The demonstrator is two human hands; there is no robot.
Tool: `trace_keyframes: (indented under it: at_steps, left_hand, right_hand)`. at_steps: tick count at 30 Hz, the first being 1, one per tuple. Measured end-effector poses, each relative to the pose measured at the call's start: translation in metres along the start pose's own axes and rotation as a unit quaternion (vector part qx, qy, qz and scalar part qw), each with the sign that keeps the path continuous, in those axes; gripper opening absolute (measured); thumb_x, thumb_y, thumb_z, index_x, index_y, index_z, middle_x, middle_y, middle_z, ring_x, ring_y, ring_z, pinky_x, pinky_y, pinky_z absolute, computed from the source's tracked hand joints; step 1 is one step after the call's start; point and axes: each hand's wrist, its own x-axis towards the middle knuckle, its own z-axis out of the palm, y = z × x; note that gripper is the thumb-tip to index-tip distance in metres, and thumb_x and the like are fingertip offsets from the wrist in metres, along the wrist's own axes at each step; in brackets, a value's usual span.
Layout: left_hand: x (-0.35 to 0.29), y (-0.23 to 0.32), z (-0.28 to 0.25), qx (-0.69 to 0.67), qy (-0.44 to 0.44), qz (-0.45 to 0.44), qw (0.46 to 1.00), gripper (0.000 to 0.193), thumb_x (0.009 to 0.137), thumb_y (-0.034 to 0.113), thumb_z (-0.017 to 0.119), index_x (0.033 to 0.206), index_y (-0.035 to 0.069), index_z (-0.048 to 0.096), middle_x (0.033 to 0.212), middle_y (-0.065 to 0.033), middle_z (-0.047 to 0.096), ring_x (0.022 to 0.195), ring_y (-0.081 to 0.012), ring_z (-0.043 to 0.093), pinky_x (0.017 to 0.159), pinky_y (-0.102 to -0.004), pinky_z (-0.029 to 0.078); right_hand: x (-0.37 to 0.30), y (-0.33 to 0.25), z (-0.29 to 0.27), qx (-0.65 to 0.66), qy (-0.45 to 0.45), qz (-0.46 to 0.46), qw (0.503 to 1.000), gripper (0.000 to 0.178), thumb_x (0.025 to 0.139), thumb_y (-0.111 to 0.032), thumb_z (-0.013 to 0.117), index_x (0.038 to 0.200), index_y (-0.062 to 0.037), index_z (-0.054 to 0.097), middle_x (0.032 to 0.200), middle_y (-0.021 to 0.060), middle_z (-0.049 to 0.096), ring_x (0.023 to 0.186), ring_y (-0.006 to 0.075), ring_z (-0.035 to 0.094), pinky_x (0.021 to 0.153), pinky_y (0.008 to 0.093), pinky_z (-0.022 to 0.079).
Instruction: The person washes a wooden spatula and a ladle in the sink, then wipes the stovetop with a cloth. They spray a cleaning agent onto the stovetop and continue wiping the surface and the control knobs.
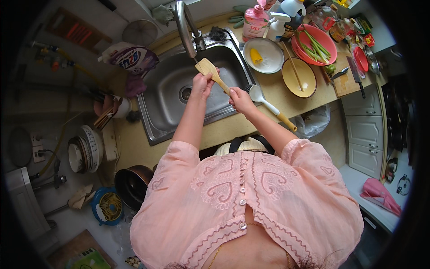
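Note:
A pale wooden spatula (207,67) is held slantwise over the steel sink (157,101), its flat blade just below the mouth of the curved tap (180,27). My left hand (202,85) is closed around the base of the blade. Farther down, my right hand (242,100) grips the handle end, near the sink's right rim. A dish brush (266,103) with a white head and a yellow-tipped handle lies on the counter beside that hand. Whether water is running cannot be made out.
Right of the sink stand a white bowl (274,62) with a yellow piece in it, a yellow bowl (291,83) with chopsticks across it, and a red basin (330,42) of green stalks. A knife (356,74) lies on a cutting board (344,86). Bottles (255,23) line the back.

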Motion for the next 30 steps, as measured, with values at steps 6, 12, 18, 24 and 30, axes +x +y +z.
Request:
trace_keyframes:
  at_steps: [6, 12, 18, 24, 30]
  left_hand:
    - [-0.008, 0.026, 0.001, -0.02, 0.014, -0.066, 0.998, 0.029, 0.088, 0.001, 0.042, 0.114, -0.009, 0.042, 0.107, -0.0222, 0.055, 0.098, -0.0306, 0.057, 0.086, -0.0392, 0.049]
    - [0.001, 0.001, -0.003, 0.034, -0.006, 0.035, 0.999, 0.026, 0.086, 0.003, 0.046, 0.112, -0.005, 0.045, 0.101, -0.0198, 0.057, 0.095, -0.0314, 0.059, 0.082, -0.0397, 0.051]
    - [-0.004, 0.017, 0.003, 0.019, 0.075, -0.017, 0.997, 0.024, 0.085, 0.003, 0.049, 0.108, -0.004, 0.045, 0.1, -0.0185, 0.058, 0.089, -0.031, 0.062, 0.078, -0.0416, 0.052]
    - [0.002, 0.002, -0.008, 0.044, 0.017, 0.021, 0.999, 0.025, 0.088, 0.008, 0.046, 0.11, -0.004, 0.045, 0.1, -0.0191, 0.058, 0.09, -0.0325, 0.061, 0.079, -0.0421, 0.052]
    - [0.0, 0.018, -0.025, 0.001, 0.061, -0.053, 0.997, 0.026, 0.091, 0.016, 0.043, 0.109, -0.003, 0.046, 0.101, -0.0175, 0.059, 0.091, -0.0294, 0.061, 0.078, -0.042, 0.052]
  right_hand:
    - [-0.008, -0.007, 0.0, 0.042, -0.05, 0.019, 0.998, 0.028, 0.092, -0.026, 0.041, 0.102, -0.0039, 0.056, 0.059, 0.0008, 0.052, 0.046, 0.0087, 0.045, 0.045, 0.0246, 0.039]
    - [-0.006, 0.002, 0.004, -0.037, 0.003, -0.018, 0.999, 0.028, 0.092, -0.026, 0.041, 0.101, -0.0039, 0.056, 0.059, 0.0033, 0.054, 0.048, 0.0103, 0.049, 0.047, 0.0267, 0.04]
    - [-0.009, 0.011, 0.008, -0.06, -0.001, -0.052, 0.997, 0.027, 0.091, -0.025, 0.041, 0.097, -0.0029, 0.056, 0.058, 0.0045, 0.054, 0.05, 0.0132, 0.053, 0.049, 0.0286, 0.042]
    - [-0.006, 0.012, 0.007, -0.066, 0.006, -0.043, 0.997, 0.027, 0.092, -0.025, 0.041, 0.098, -0.0032, 0.056, 0.058, 0.0046, 0.054, 0.051, 0.013, 0.053, 0.049, 0.0292, 0.042]
    - [-0.017, -0.004, 0.011, -0.002, -0.036, 0.01, 0.999, 0.027, 0.093, -0.026, 0.039, 0.096, -0.0042, 0.055, 0.06, 0.0021, 0.052, 0.049, 0.0101, 0.049, 0.044, 0.0251, 0.04]
